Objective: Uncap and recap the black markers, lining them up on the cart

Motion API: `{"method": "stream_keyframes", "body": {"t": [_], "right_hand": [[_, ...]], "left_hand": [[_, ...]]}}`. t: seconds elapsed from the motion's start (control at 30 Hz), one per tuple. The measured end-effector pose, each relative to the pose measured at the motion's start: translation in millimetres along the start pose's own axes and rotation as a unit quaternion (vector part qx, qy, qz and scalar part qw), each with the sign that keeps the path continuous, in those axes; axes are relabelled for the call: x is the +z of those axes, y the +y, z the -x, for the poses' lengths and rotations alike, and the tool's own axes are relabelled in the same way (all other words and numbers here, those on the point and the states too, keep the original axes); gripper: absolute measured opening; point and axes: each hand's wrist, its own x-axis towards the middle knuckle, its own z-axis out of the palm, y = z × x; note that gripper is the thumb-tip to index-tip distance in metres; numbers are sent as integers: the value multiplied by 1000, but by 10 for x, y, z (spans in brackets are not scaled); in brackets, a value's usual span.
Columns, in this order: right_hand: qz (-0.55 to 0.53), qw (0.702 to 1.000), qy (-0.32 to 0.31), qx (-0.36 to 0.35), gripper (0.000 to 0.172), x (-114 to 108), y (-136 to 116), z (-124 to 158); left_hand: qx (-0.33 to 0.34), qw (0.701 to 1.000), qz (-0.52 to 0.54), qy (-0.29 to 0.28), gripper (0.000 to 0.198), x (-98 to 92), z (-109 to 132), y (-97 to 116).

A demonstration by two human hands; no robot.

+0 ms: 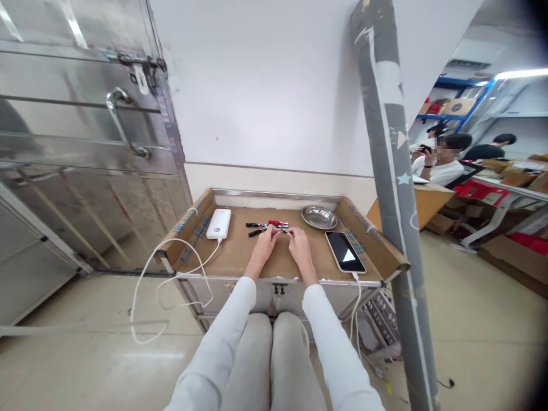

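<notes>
Steel door [85,142] with a curved handle fills the left side, and a tall grey roll [394,171] leans at the right. Between them stands a low desk [240,260] lined with brown cardboard, which the seated person faces. Other people [440,162] sit well apart, behind the roll.

On the desk, from big to small:
- A smartphone [345,252] lies at the right with its screen lit.
- A white power bank [218,224] lies at the far left.
- A round steel bowl [319,217] sits at the far right corner.

Left hand [266,240] and right hand [298,244] meet at the middle of the desk, fingertips toward each other. Between them is a thin dark pen [281,231]. Its long axis runs left to right, across the person's body, so each grip takes one end. Both grips look closed on the pen in a pinch, though the fingers are too small to show how they sit.

Just beyond the hands lie black pens [256,229] and a red marker [278,222]. They also lie crosswise. The black pens are nearer to the left hand, while the bowl is nearer to the right hand.
</notes>
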Motion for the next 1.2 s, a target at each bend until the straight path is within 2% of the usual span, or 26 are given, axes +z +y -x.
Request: {"method": "stream_keyframes", "body": {"t": [0.13, 0.3, 0.6, 0.8, 0.9, 1.0, 1.1, 1.2], "right_hand": [[-11, 1000, -13, -20, 25, 7, 7, 3], [-38, 998, -38, -41, 27, 3, 1, 11], [97, 995, -9, 20, 31, -49, -25, 5], [142, 988, -1, 66, 27, -73, -33, 14], [149, 985, -12, 81, 26, -75, -31, 21], [148, 986, -33, 64, 26, -79, -42, 18], [129, 990, -47, 37, 30, -88, -67, 11], [53, 996, -65, -7, 34, -94, -100, 14]], "left_hand": [[8, 1000, -23, -14, 8, 8, -7, -47], [19, 999, -47, -6, 11, 8, -12, -80], [56, 975, -210, -50, 35, 85, 6, -59], [70, 945, -310, -75, 19, 70, 43, -15], [65, 944, -318, -60, 19, 61, 50, -8], [54, 947, -315, -34, 18, 51, 49, -1], [54, 947, -316, -33, 18, 35, 45, 18], [42, 952, -301, -36, 18, 12, 45, 49]]}}
